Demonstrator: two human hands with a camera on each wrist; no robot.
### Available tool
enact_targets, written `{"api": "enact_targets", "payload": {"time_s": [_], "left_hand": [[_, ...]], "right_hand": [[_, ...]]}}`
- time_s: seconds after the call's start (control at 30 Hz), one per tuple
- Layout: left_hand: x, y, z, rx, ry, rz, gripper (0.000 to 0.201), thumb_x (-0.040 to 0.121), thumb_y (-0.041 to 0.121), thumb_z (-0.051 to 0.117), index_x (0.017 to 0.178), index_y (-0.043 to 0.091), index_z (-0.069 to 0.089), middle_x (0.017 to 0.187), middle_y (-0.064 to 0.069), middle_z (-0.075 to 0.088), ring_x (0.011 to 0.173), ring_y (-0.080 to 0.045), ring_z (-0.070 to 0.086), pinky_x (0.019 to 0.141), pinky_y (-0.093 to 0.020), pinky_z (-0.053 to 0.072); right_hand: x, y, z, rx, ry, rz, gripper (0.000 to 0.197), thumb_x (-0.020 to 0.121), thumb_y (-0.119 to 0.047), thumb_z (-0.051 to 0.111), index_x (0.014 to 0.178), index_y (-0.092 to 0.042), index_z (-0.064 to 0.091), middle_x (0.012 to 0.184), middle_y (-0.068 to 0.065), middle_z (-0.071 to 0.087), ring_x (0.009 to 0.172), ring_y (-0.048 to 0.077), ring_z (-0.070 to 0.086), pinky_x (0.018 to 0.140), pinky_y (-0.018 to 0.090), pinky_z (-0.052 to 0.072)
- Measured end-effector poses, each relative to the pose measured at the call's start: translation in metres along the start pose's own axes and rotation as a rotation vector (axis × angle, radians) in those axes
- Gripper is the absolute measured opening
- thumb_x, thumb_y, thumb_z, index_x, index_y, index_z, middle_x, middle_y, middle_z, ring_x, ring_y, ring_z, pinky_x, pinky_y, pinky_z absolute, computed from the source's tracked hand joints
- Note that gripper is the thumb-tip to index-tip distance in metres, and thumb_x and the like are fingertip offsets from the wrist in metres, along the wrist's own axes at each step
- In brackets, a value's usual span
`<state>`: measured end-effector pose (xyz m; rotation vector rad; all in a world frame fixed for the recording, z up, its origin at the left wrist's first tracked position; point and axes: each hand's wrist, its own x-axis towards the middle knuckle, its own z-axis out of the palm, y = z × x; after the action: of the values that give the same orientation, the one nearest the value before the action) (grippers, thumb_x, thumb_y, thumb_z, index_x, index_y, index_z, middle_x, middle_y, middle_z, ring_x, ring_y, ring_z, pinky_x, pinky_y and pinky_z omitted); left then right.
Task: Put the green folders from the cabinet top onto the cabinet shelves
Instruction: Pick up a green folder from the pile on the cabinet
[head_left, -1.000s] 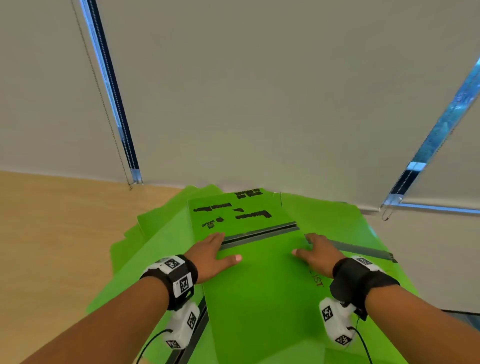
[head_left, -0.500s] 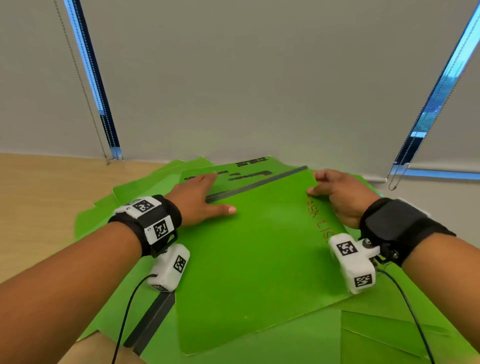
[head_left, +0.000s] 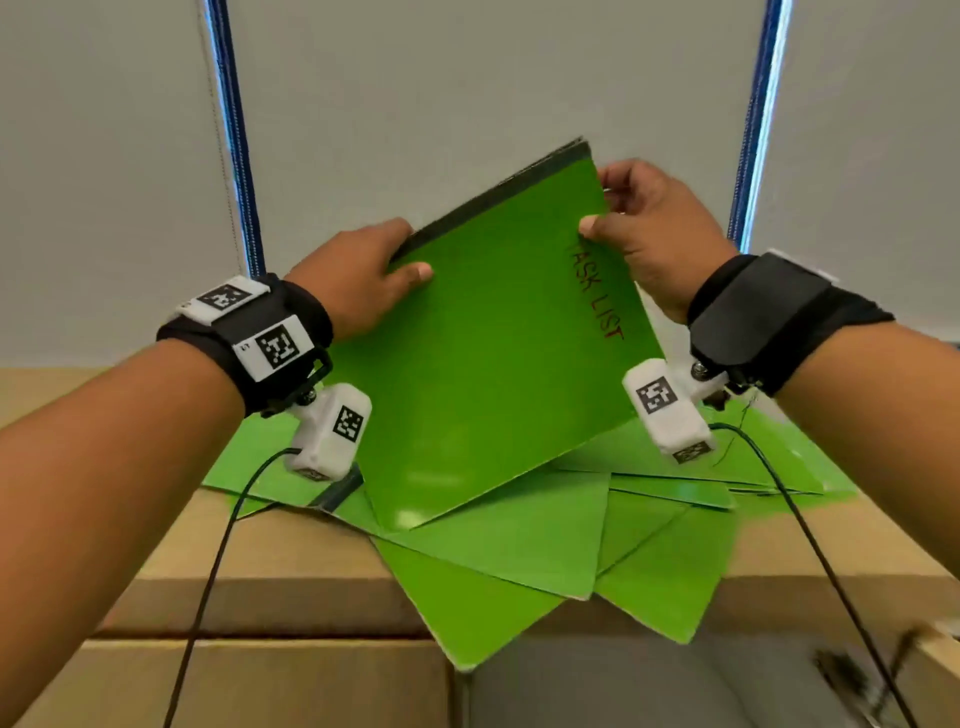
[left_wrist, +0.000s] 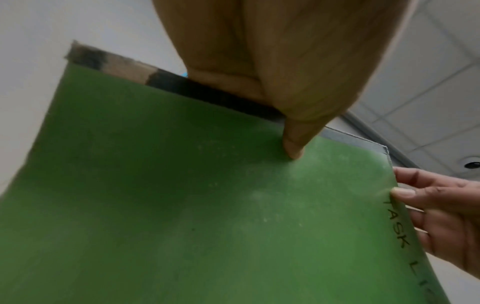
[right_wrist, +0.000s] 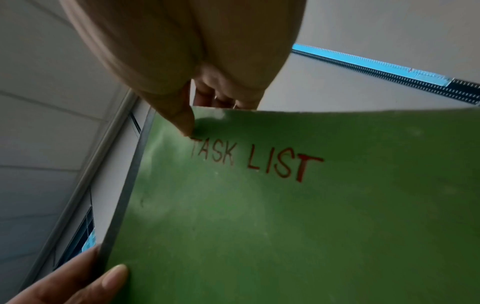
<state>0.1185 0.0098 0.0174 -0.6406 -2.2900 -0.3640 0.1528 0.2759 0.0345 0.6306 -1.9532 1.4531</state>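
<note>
A green folder with a black spine and red "TASK LIST" lettering is tilted up off the pile, its lower corner still near the other folders. My left hand pinches it at the spine end, thumb on the front cover. My right hand pinches its right edge by the lettering. Both wrist views show the folder with a thumb on its cover and fingers behind. Several more green folders lie fanned out on the cabinet top, some overhanging its front edge.
Grey roller blinds with blue window gaps hang right behind the cabinet. Below the front edge, a beige cabinet panel sits at the left and a dark opening at the right. Wrist-camera cables trail down from both arms.
Both hands went from lying flat on the top folder to pinching its edges, and they have raised its far end up off the pile. The head view has tipped down toward the cabinet front.
</note>
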Motion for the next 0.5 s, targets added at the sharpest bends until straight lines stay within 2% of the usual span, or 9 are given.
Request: {"api": "enact_targets", "payload": {"time_s": [0.07, 0.13, 0.23, 0.3, 0.4, 0.43, 0.5], "left_hand": [[-0.011, 0.018, -0.031, 0.022, 0.019, -0.023, 0.022, 0.098, 0.038, 0.048, 0.094, 0.017, 0.042, 0.069, 0.0, 0.044, 0.071, -0.026, 0.048, 0.062, -0.032, 0.032], [-0.023, 0.034, -0.061, 0.01, 0.031, -0.05, 0.023, 0.098, 0.037, 0.048, 0.091, 0.018, 0.038, 0.068, 0.001, 0.045, 0.068, -0.027, 0.048, 0.059, -0.033, 0.032], [-0.046, 0.06, -0.099, -0.074, 0.104, -0.061, 0.025, 0.099, 0.035, 0.047, 0.089, 0.015, 0.037, 0.067, -0.002, 0.045, 0.062, -0.024, 0.047, 0.053, -0.032, 0.031], [-0.063, 0.074, -0.112, -0.203, 0.159, -0.083, 0.026, 0.099, 0.035, 0.047, 0.091, 0.011, 0.041, 0.068, -0.003, 0.046, 0.06, -0.022, 0.046, 0.052, -0.033, 0.034], [-0.093, 0.096, -0.11, -0.495, 0.145, -0.149, 0.02, 0.099, 0.035, 0.048, 0.098, 0.015, 0.048, 0.085, -0.015, 0.06, 0.074, -0.033, 0.06, 0.066, -0.043, 0.051], [-0.104, 0.104, -0.105, -0.575, 0.13, -0.173, 0.019, 0.099, 0.034, 0.047, 0.101, 0.015, 0.049, 0.094, -0.017, 0.063, 0.083, -0.035, 0.063, 0.073, -0.048, 0.054], [-0.123, 0.12, -0.091, -0.672, 0.102, -0.229, 0.021, 0.1, 0.032, 0.047, 0.107, 0.012, 0.049, 0.103, -0.017, 0.065, 0.094, -0.034, 0.064, 0.081, -0.05, 0.054]], "right_hand": [[-0.012, -0.026, -0.01, -0.069, 0.048, 0.018, 0.037, 0.086, -0.004, 0.064, 0.12, -0.012, 0.051, 0.103, 0.0, 0.061, 0.092, 0.015, 0.061, 0.084, 0.035, 0.054], [-0.024, -0.044, -0.024, -0.156, 0.103, 0.077, 0.057, 0.083, -0.019, 0.072, 0.132, -0.014, 0.043, 0.122, 0.003, 0.051, 0.107, 0.015, 0.055, 0.088, 0.028, 0.049], [-0.047, -0.061, -0.047, -0.22, 0.201, 0.146, 0.09, 0.07, -0.042, 0.076, 0.144, -0.018, 0.03, 0.146, 0.009, 0.034, 0.129, 0.022, 0.042, 0.108, 0.041, 0.038], [-0.069, -0.067, -0.056, -0.193, 0.243, 0.183, 0.1, 0.066, -0.047, 0.076, 0.147, -0.019, 0.025, 0.151, 0.008, 0.028, 0.134, 0.024, 0.037, 0.112, 0.046, 0.034], [-0.109, -0.069, -0.056, -0.035, 0.184, 0.258, 0.098, 0.068, -0.042, 0.077, 0.148, -0.017, 0.025, 0.15, 0.009, 0.034, 0.134, 0.023, 0.04, 0.112, 0.048, 0.035], [-0.122, -0.067, -0.055, 0.058, 0.159, 0.278, 0.091, 0.07, -0.036, 0.077, 0.144, -0.014, 0.03, 0.146, 0.008, 0.042, 0.13, 0.023, 0.046, 0.11, 0.05, 0.038], [-0.142, -0.062, -0.054, 0.264, 0.136, 0.291, 0.064, 0.076, -0.018, 0.073, 0.132, -0.012, 0.045, 0.13, 0.009, 0.06, 0.116, 0.025, 0.061, 0.102, 0.051, 0.046]]}}
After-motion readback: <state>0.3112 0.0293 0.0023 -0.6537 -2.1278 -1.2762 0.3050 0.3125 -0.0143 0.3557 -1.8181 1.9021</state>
